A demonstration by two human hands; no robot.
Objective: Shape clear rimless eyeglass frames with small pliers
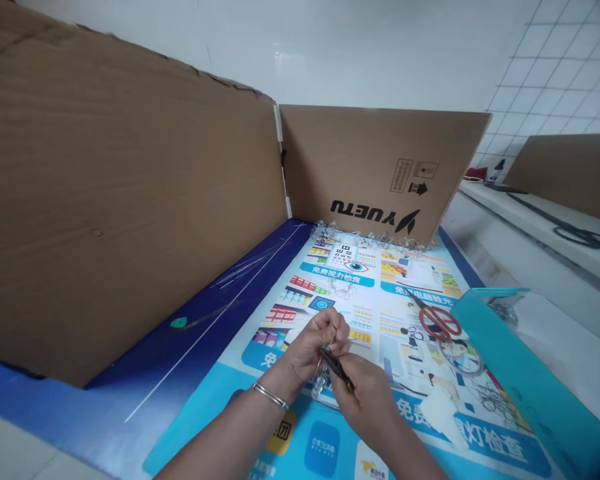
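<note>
My left hand pinches a strand of clear crystal beads, which hangs down below my fingers. A silver bangle circles my left wrist. My right hand grips small dark-handled pliers, whose tip meets the strand at my left fingers. Both hands rest over a printed advertising banner. Red-handled scissors lie on the banner to the right of my hands. More clear bead strands lie heaped along the banner's far edge, and a small tangle sits nearer me.
Brown cardboard panels stand along the left and far sides, one printed YUETU. A teal folder lies at the right, a loop of thin wire beside it. A white ledge with a black cable runs beyond.
</note>
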